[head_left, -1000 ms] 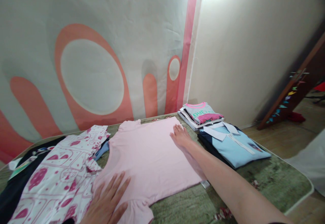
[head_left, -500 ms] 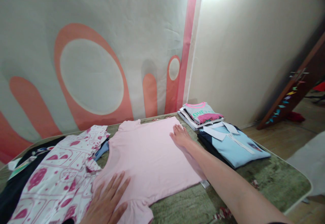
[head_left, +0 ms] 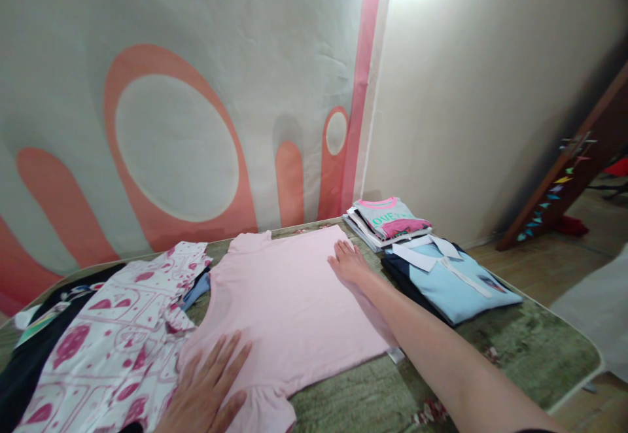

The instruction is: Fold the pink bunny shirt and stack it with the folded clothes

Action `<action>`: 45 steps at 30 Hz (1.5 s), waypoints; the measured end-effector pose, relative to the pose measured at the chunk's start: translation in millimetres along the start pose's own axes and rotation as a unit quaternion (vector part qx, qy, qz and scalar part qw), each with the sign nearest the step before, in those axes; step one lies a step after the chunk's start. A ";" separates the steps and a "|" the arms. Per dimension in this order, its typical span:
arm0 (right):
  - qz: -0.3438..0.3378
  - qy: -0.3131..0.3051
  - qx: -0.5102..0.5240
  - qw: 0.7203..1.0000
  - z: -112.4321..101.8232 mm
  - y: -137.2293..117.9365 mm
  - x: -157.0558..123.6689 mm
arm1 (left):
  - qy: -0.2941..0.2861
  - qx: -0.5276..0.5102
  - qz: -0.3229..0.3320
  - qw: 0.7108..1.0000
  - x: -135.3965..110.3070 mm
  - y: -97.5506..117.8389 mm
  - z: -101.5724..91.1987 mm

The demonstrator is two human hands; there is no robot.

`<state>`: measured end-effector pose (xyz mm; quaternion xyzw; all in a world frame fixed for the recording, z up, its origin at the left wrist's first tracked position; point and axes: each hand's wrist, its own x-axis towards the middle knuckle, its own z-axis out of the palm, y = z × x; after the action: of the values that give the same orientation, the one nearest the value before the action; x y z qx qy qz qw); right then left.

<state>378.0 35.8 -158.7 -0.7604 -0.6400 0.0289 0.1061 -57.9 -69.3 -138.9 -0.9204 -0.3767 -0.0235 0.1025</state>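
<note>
A plain pink T-shirt (head_left: 284,302) lies spread flat on the green-covered table (head_left: 530,341). My left hand (head_left: 209,387) rests palm down on its near left part by a sleeve, fingers spread. My right hand (head_left: 349,261) lies flat on the shirt's far right edge, fingers stretched out. Neither hand holds anything.
A white garment with pink print (head_left: 112,341) lies to the left over dark clothes (head_left: 22,367). To the right sit a folded light-blue polo shirt (head_left: 454,279) and a small stack of folded shirts (head_left: 387,218). A patterned wall hanging (head_left: 171,125) is behind the table; a wooden floor (head_left: 554,259) lies at right.
</note>
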 end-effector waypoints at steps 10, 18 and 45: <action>-0.006 0.011 -0.001 1.000 2.8 0.8 0.7 | 0.009 0.011 0.006 1.000 0.4 -1.0 2.0; -0.002 0.004 -0.005 1.000 2.5 0.5 1.2 | 0.011 0.010 0.005 1.000 -0.9 -0.9 2.0; -0.008 0.012 -0.010 1.000 6.6 3.4 3.4 | 0.004 -0.009 -0.003 1.000 -1.0 1.0 0.4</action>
<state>380.7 39.4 -165.5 -0.7566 -0.6450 0.0120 0.1063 -58.0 -70.5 -139.6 -0.9201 -0.3785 -0.0307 0.0960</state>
